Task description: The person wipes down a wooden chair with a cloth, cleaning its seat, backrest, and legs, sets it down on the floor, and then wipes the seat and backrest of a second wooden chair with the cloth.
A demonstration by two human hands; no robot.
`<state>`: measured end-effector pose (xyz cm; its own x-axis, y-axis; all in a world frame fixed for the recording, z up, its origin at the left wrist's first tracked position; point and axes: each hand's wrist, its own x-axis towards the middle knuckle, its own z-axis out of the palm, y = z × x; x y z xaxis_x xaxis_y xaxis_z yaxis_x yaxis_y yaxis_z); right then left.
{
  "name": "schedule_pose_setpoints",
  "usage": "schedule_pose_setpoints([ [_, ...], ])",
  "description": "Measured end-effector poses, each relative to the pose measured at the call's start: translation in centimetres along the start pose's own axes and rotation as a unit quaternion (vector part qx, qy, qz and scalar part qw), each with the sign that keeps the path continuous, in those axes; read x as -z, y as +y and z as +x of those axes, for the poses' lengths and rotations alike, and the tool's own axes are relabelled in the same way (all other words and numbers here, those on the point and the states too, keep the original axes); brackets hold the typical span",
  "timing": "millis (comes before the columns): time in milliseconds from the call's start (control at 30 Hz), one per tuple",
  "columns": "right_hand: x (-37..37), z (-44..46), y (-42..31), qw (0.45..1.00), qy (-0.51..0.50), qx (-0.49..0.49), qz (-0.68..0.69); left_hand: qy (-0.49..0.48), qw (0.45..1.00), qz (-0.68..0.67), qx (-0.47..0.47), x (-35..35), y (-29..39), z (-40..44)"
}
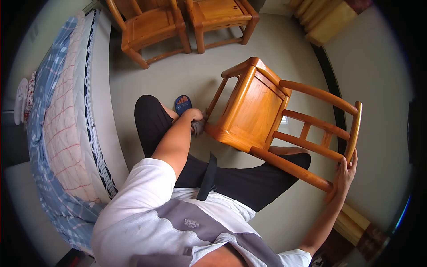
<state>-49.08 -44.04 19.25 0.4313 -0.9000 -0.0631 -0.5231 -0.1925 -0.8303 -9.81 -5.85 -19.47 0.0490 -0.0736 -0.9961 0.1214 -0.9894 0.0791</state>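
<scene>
A varnished wooden chair (258, 111) is tilted in front of me, its backrest pointing to the right and its seat facing up toward me. At the end of the backrest, my right hand (345, 174) is closed around the curved top rail (355, 133). My left hand (194, 115) grips a bunched grey cloth (198, 128) close to the chair's lower left corner. Part of the cloth is hidden by the fingers, and I cannot tell whether it touches the wood.
Two similar wooden chairs (153, 29) (220, 15) stand at the back. A bed with a blue plaid cover (42, 129) runs along the left. My bent legs (151, 120) and blue slipper (183, 104) are beside the chair. Yellow curtains (331, 22) hang by the right wall (378, 75).
</scene>
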Motion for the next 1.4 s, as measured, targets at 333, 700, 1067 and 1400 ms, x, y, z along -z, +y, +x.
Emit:
schedule_pose_setpoints([
  [333, 0.5, 0.3, 0.4, 1.000, -0.009, 0.011, -0.013, 0.126, 0.935, 0.115, -0.311, -1.7, 6.1, -16.6],
  [700, 0.2, 0.4, 0.5, 1.000, 0.009, 0.012, -0.013, 0.264, 0.855, -0.162, -0.416, 1.0, 12.1, -15.0],
  [1067, 0.4, 0.6, 0.5, 1.000, 0.001, -0.007, -0.009, 0.370, 0.716, -0.312, -0.503, 2.3, 19.8, -12.9],
  [1400, 0.2, 0.5, 0.8, 1.000, 0.017, 0.017, -0.004, 0.121, 0.905, 0.102, -0.396, -1.1, 8.0, -16.6],
])
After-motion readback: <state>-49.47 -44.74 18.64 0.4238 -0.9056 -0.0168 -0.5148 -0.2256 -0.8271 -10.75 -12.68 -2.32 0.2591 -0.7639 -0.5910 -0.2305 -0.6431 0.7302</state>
